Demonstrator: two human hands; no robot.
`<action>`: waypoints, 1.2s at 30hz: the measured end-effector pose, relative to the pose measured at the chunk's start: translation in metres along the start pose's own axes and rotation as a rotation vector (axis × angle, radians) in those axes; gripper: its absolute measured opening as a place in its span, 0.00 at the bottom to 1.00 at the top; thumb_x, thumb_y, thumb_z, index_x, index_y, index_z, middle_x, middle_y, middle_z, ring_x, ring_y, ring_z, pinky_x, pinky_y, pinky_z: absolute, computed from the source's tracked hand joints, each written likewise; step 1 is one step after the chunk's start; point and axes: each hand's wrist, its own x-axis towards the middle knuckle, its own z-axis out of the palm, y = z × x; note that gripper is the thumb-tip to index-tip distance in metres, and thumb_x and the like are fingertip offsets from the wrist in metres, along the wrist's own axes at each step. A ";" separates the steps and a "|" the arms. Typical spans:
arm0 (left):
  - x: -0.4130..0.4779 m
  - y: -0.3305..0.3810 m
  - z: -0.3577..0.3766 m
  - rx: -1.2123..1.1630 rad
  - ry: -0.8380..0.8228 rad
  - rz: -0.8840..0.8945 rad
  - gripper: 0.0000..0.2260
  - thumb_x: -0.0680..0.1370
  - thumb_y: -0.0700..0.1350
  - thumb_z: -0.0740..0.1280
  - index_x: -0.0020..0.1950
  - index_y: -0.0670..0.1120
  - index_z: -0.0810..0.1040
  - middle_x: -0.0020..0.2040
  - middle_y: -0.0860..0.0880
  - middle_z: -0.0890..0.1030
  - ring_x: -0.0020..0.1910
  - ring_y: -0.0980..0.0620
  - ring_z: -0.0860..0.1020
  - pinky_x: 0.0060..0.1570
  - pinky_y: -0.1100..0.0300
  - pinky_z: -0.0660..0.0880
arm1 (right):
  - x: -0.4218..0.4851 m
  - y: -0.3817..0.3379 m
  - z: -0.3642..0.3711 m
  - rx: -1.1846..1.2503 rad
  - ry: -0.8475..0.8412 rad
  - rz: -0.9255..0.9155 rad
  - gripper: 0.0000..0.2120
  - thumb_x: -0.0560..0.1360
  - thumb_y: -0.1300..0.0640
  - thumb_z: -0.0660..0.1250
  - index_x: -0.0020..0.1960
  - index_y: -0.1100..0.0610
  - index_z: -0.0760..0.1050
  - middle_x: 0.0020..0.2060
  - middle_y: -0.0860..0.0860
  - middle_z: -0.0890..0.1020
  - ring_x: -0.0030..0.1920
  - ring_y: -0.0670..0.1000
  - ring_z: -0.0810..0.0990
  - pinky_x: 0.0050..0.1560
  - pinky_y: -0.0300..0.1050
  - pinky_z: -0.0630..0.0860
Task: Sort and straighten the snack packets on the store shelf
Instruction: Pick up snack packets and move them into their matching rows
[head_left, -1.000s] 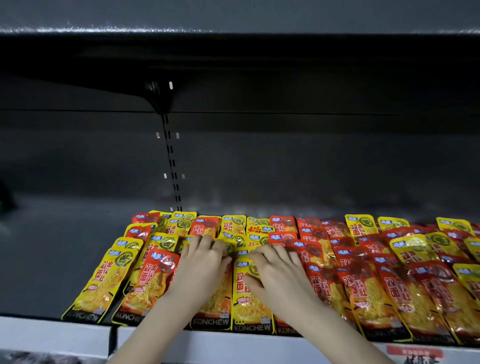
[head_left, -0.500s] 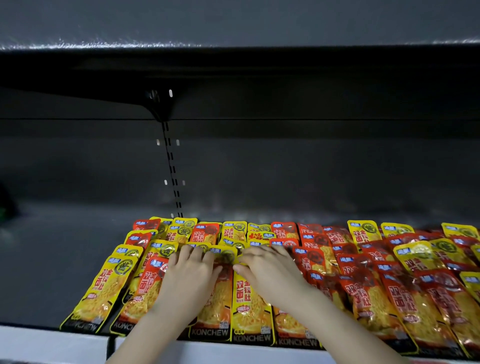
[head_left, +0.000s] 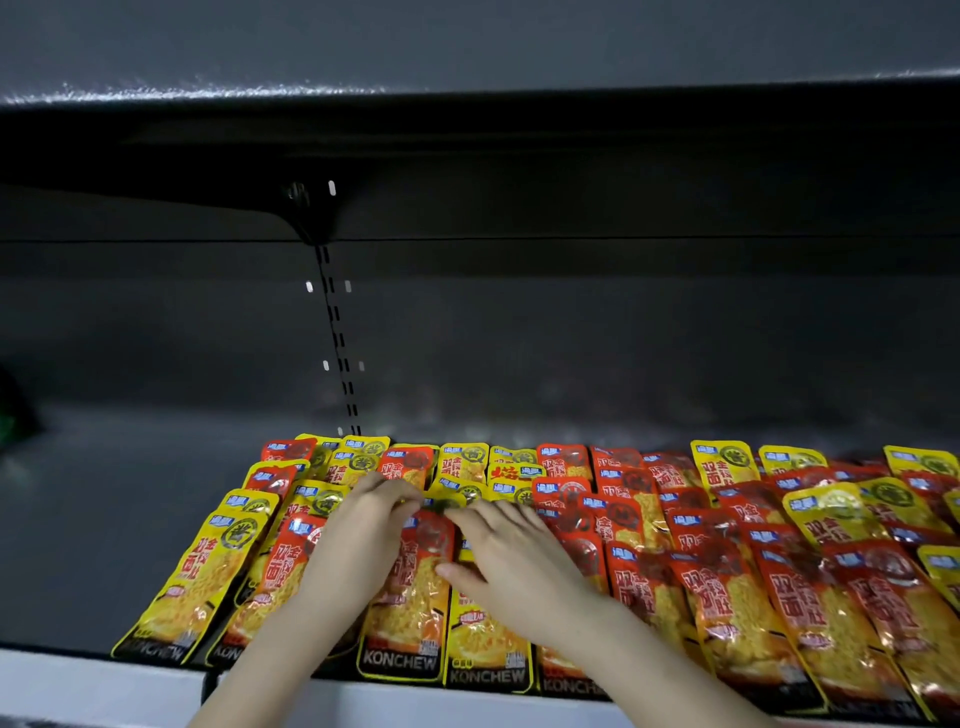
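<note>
Both grips have drawn together since half a second ago. The left grip (head_left: 358, 540) then had its fingers spread flat over the packets, and now they are bunched at the top edge of the red packet (head_left: 418, 587) lying between the two hands. Those fingers are blurred, so I cannot tell whether they pinch that edge or only press on it. The right grip (head_left: 514, 564) lies with fingers straight and fanned, holding nothing. Its fingertips reach the same top edge, its thumb touches the red packet's right side, and its palm rests over a yellow packet (head_left: 483, 644). The packets themselves look hardly shifted from the earlier frame.

The step in hand seems to be squaring the red packet in its column at the shelf's front. The next move probably calls for a small nudge or lift of its top end without disturbing the overlapped neighbours.

Left of the left grip, yellow packets (head_left: 202, 577) lie slanted at the row's end. Right of the right grip, mostly red packets (head_left: 727, 597) overlap in rows. Beyond both grips the shelf (head_left: 104, 519) runs back to a dark rear panel.
</note>
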 end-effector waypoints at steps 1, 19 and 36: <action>0.002 0.002 -0.002 -0.056 -0.004 -0.016 0.06 0.78 0.40 0.64 0.51 0.46 0.81 0.48 0.51 0.76 0.50 0.51 0.76 0.48 0.60 0.71 | 0.000 0.000 0.001 0.020 0.010 0.006 0.29 0.78 0.38 0.52 0.73 0.52 0.57 0.69 0.49 0.67 0.70 0.51 0.63 0.71 0.51 0.58; 0.060 0.093 0.012 -0.596 0.151 -0.116 0.14 0.76 0.38 0.68 0.58 0.47 0.69 0.41 0.53 0.78 0.34 0.68 0.77 0.33 0.76 0.70 | 0.025 0.049 -0.063 0.952 0.655 0.333 0.08 0.76 0.61 0.65 0.47 0.49 0.71 0.38 0.47 0.80 0.41 0.44 0.80 0.44 0.48 0.78; 0.071 0.104 0.098 -0.278 -0.195 -0.073 0.17 0.77 0.38 0.62 0.64 0.50 0.67 0.53 0.49 0.81 0.53 0.47 0.79 0.50 0.54 0.76 | 0.034 0.130 -0.048 0.488 0.836 0.549 0.08 0.77 0.56 0.65 0.54 0.58 0.76 0.46 0.52 0.83 0.44 0.50 0.81 0.40 0.33 0.70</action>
